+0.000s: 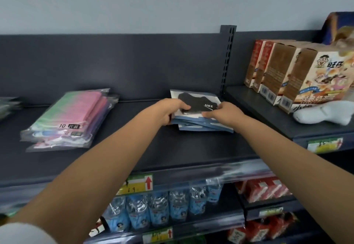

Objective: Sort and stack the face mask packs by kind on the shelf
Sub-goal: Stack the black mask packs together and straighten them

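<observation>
We hold the top black mask pack with both hands. Our left hand has its fingers curled round the left edge, and our right hand pinches the pack at its right front corner. This pack lies on the stack of black mask packs, which sits toward the back panel, in the right part of the dark shelf. The packs under it are not squared, and their blue edges fan out a little toward the front. Well apart to the left lies a stack of colourful mask packs in clear bags, pink and green on top, and these are also shifted a little one against another. At the far left edge we see something greenish, too blurred to name; it may be a third kind. All the packs we can see lie in piles by kind, so we judge the sorting nearly done. What seems left is to set this top pack flush and to straighten both piles. On the neighbouring shelf to the right stand snack boxes, and on the shelf below are water bottles; we think they are not part of the task.
</observation>
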Motion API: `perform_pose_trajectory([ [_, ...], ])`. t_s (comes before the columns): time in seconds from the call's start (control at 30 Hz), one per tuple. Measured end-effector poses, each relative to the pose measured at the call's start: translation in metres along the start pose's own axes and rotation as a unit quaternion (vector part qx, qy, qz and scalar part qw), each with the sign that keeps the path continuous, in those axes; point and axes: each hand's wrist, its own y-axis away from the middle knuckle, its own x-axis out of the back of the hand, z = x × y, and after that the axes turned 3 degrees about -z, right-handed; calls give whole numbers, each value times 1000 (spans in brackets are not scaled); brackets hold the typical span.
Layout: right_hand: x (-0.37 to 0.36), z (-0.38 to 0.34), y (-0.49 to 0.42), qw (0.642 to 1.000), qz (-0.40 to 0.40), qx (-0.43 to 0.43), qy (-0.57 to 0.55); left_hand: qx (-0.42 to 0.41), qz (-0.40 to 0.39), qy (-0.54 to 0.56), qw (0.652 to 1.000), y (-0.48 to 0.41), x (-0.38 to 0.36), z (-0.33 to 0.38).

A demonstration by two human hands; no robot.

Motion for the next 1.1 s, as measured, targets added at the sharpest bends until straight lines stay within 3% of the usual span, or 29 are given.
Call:
perform_pose_trajectory([
  [0.23, -17, -24, 6, 991, -54, 38, -116, -36, 125, -42, 991, 13, 43, -5],
  [0.5, -46, -72, 4, 960, -140, 16, -243, -28, 212, -75, 974, 48, 123, -14],
  [0.87, -80, -92, -27, 925, -126, 15, -358, -74, 189, -90, 975, 5, 122, -37],
  [0.97, -85, -94, -36, 913, -137, 19, -385, -66, 171, -44, 982, -7, 130, -36],
  [1.1, -78, -92, -43, 892, -133, -20, -431, -33, 86, 82, 992, -3, 141, -31],
])
